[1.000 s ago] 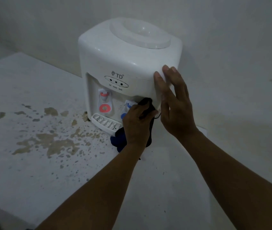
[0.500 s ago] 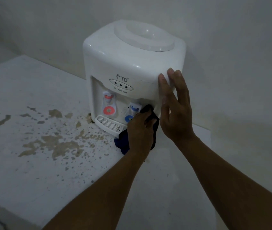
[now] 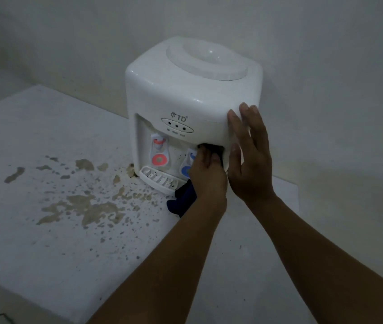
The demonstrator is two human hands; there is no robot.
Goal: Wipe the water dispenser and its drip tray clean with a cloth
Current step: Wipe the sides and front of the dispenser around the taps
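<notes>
Water dispenser (image 3: pixel 186 99): glossy white plastic, boxy with rounded corners and a round recessed top, standing on a pale, brown-stained tabletop (image 3: pixel 45 230) against the wall; slotted white drip tray (image 3: pixel 160 181) at its foot. Left hand (image 3: pixel 207 176): fingers curled round a dark blue cloth (image 3: pixel 183 199), pressing it into the tap recess beside the blue tap (image 3: pixel 187 164). Right hand (image 3: pixel 249 160): flat, fingers straight, against the dispenser's front right corner.
</notes>
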